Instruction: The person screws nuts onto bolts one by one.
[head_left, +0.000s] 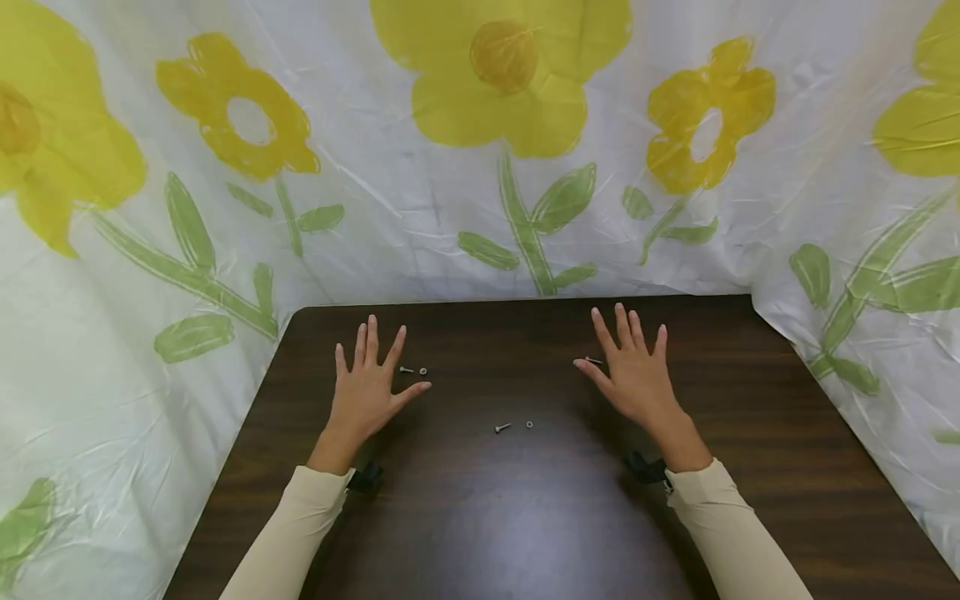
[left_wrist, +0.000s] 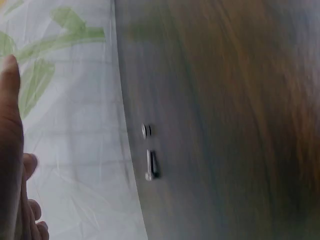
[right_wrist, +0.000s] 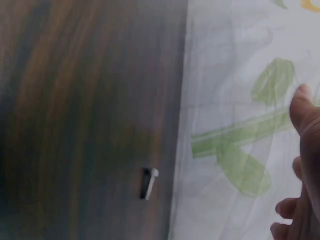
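My left hand (head_left: 365, 392) is held over the left part of the dark table with fingers spread and nothing in it. Just right of its fingers lie a small bolt (head_left: 407, 369) and a nut (head_left: 423, 371); the left wrist view shows this bolt (left_wrist: 149, 165) and nut (left_wrist: 146, 131) too. On the other side, my right hand (head_left: 636, 379) spreads its fingers, also holding nothing. Beside its thumb a bolt (head_left: 593, 360) shows, partly covered by the hand. Between the hands, nearer to me, lie another bolt (head_left: 502, 427) and a small nut (head_left: 529, 425).
The dark wood-grain table (head_left: 480, 517) ends at a back edge against a white curtain (head_left: 390, 225) with yellow flowers, which also hangs along both sides. Dark straps (head_left: 364, 477) sit at both wrists, by the cream sleeves (head_left: 300, 517).
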